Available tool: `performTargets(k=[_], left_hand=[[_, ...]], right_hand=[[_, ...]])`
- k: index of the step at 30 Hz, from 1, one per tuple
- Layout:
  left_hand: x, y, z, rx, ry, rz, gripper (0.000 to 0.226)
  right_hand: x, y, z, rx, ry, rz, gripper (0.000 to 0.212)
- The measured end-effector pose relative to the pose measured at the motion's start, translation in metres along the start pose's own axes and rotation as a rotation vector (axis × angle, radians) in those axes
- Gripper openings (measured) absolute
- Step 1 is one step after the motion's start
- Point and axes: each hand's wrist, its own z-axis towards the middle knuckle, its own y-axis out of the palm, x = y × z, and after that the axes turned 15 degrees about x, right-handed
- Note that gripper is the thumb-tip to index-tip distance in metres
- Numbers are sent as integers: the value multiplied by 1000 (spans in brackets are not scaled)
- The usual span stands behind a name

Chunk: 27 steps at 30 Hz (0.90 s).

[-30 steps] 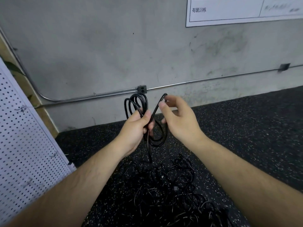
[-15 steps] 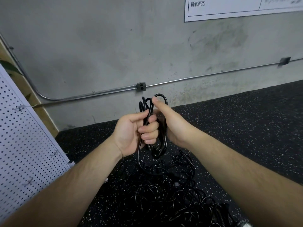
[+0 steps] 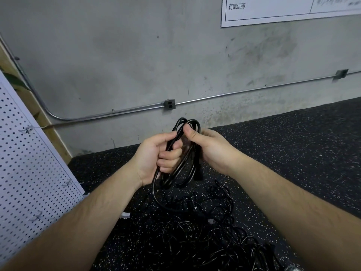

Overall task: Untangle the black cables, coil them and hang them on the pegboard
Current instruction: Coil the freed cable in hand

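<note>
In the middle of the frame I saw the left hand with its fingers curled tight round a coiled black cable. The right hand gripped the coil's top loops, thumb pressed on the front and the other fingers hidden behind. The coil stood nearly upright, its long axis running up and down the frame, top bend toward the concrete wall and lower loops hanging below both hands. One strand trailed from under the left hand into the tangle of black cables on the speckled rubber floor at lower centre. The white pegboard leaned along the left edge, well apart from the coil. Behind the hands a metal conduit with a junction box crossed the wall, and a white notice sat upper right.
</note>
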Motion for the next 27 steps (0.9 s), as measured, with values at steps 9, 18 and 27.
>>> performTargets(k=[9, 18, 27], left_hand=[[-10, 2, 11, 623, 647, 885, 28], [-13, 18, 16, 527, 527, 686, 48], [-9, 15, 15, 568, 552, 559, 44]], right_hand=[[-1, 13, 2, 210, 6, 142, 26], [-6, 22, 12, 552, -154, -187, 57], [17, -3, 22, 176, 3, -298, 97]])
